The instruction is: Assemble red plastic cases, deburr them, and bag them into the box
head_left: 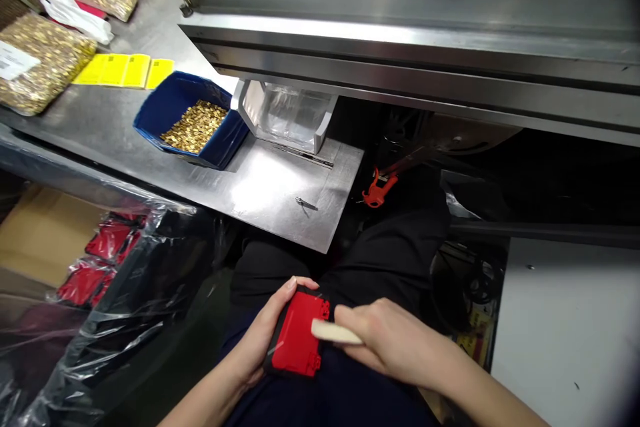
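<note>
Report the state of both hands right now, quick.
Left hand: holding a red-and-black case, gripped along its edge.
Right hand: closed, holding a cream-coloured tool, one end over the case.

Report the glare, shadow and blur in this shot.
Head view: glare whitens the metal table near its front corner; head view: deep shadow swallows detail beneath the steel beam; head view: white glints streak the plastic sheeting, softer toward the lower left; head view: the upper right corner darkens.
</note>
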Motion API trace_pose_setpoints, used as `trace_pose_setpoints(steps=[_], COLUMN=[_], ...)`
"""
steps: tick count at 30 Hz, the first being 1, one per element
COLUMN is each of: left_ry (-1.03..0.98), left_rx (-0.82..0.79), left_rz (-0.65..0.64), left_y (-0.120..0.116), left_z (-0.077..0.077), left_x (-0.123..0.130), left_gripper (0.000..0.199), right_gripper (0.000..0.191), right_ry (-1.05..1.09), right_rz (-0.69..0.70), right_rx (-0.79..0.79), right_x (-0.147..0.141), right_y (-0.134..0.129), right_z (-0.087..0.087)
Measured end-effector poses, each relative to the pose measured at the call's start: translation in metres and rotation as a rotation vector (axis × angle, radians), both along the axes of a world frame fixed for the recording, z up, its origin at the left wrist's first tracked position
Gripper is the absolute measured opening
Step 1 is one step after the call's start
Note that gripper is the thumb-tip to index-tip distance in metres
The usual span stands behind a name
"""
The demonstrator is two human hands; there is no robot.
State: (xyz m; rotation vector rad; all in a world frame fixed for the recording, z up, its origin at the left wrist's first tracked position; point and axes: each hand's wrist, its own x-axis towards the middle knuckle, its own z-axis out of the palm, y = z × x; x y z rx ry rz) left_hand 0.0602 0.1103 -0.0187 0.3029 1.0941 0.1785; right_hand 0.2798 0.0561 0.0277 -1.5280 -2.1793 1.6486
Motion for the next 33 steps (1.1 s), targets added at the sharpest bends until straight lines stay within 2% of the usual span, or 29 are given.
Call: trace_pose_setpoints(steps=[4, 7, 11, 16, 20, 24, 28, 33], left_ry=[-0.009, 0.019, -0.016, 0.015, -0.006, 0.046, 0.023, 0.055], left_rx=[0.072, 0.017, -0.004, -0.094, -0.103, -0.086, -0.067, -0.07], left_rz=[-0.023, 0.006, 0.03, 0.11, 0.144, 0.132, 0.118, 0.101], left_y=[0.001, 0.0, -0.001, -0.002, -0.002, -0.003, -0.003, -0.003], left_z=[0.001, 0.002, 0.0, -0.003, -0.001, 0.0, 0.002, 0.002], left_x=[0.0, 0.0, 0.002, 0.002, 0.002, 0.004, 0.007, 0.01], left_gripper=[0.042, 0.042, 0.042, 0.042, 0.044, 0.042, 0.043, 0.042], right_gripper=[0.012, 0.008, 0.013, 0.01, 0.013, 0.01, 0.013, 0.012], right_ry=[0.032, -0.005, -0.02, -0.032, 0.04, -0.002, 0.067, 0.04], right_rz=[0.051, 0.016, 0.099, -0.029, -0.014, -0.076, -0.007, -0.06], right_rx=[0.045, 0.034, 0.035, 0.025, 0.022, 0.025, 0.026, 0.037], right_x=[-0.002, 0.0, -0.002, -0.003, -0.001, 0.002, 0.005, 0.011], right_y=[0.001, 0.0, -0.005, -0.01, -0.012, -0.014, -0.015, -0.012], right_z=[-0.003, -0.004, -0.008, -0.014, -0.015, -0.014, -0.013, -0.014])
